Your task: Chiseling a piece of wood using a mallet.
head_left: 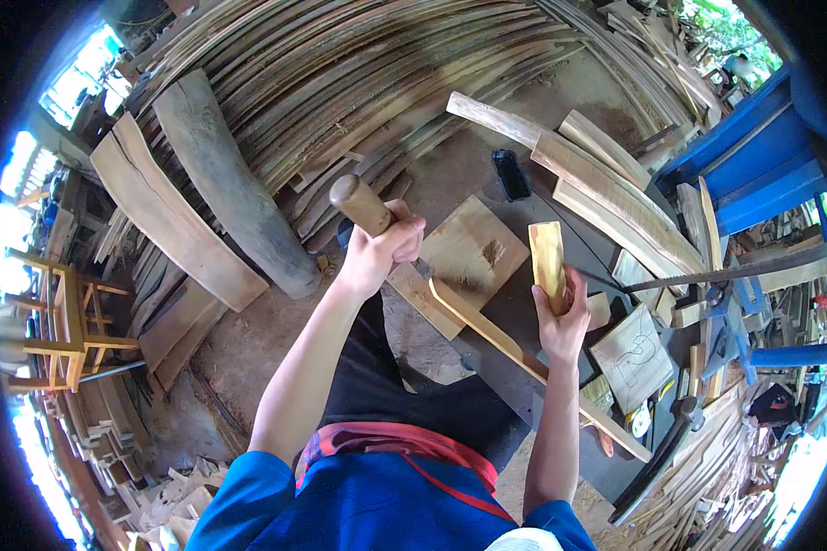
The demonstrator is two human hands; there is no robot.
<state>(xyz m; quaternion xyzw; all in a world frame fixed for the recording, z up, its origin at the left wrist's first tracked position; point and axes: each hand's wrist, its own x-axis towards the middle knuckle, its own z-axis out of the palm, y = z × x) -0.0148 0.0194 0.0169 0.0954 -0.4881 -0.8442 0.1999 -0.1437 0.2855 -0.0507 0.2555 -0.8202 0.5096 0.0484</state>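
Observation:
My left hand [386,241] is raised at the center, wrapped round a round wooden cylinder [358,200], whose end points up and left. My right hand [562,317] grips a short, yellowish wooden block [547,253] upright over the dark work table [487,367]. A square plywood board [464,248] lies between my hands, and a long narrow wooden strip [487,326] runs diagonally below them. Right of my right hand are a board with a drawn outline [629,358], a tape measure [640,420] and a dark hammer-like tool [662,459].
A black rectangular object [510,174] and long planks [616,202] lie farther back. A saw blade [726,274] crosses the right side near blue metal machinery [744,184]. Wide slabs [230,184] and a wooden chair frame [64,321] are at left, with stacked lumber [358,73] behind.

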